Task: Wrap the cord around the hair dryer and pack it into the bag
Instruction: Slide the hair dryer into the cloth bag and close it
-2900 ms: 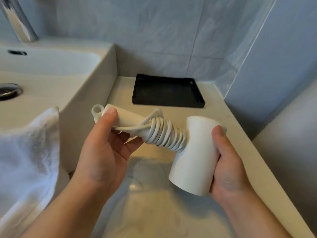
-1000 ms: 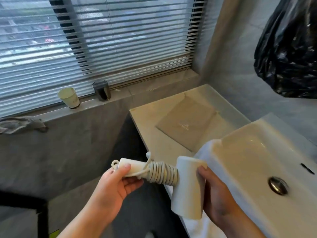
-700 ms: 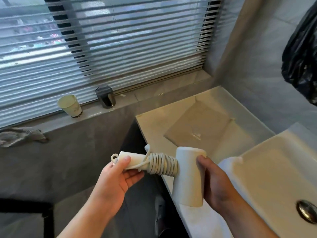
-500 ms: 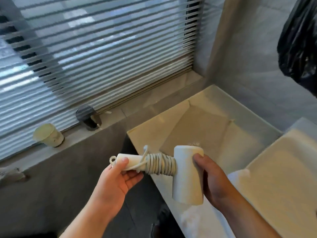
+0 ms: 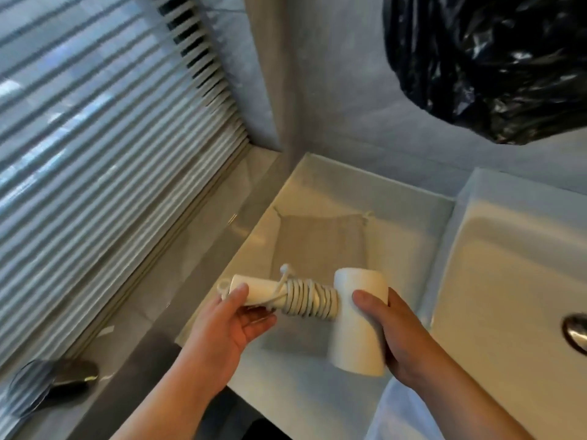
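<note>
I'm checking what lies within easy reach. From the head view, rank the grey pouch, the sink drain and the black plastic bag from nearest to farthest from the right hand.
From the right hand:
1. Grey pouch, flat on the counter just beyond and left of it.
2. Sink drain, in the basin to the right.
3. Black plastic bag, hanging high up on the right.

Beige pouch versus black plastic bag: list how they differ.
The beige pouch lies flat on the counter; the black plastic bag hangs bulging by the wall above. The pouch is matte cloth with drawstring ends; the black bag is glossy and crinkled. The pouch sits partly behind the hair dryer; the black bag hangs clear.
</note>
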